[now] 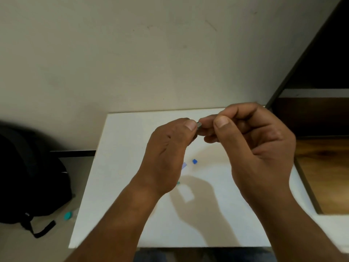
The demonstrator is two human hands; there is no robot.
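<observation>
Pinching a small dark grey piece (pixel 198 125) from either side, the left hand (pixel 166 157) and right hand (pixel 253 148) hold it above the white table (pixel 117 186). Fingertips hide most of it, so its long axis cannot be told. A blue piece (pixel 194 161) and a lilac piece (pixel 184 165) lie below the hands, and a black backpack (pixel 28 176) sits on the floor to the left.

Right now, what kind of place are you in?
Probably a room at home or a study corner. A small white table stands against a plain wall, a black backpack lies on the floor beside it, and the left hand and right hand pinch a tiny dark piece.
</observation>
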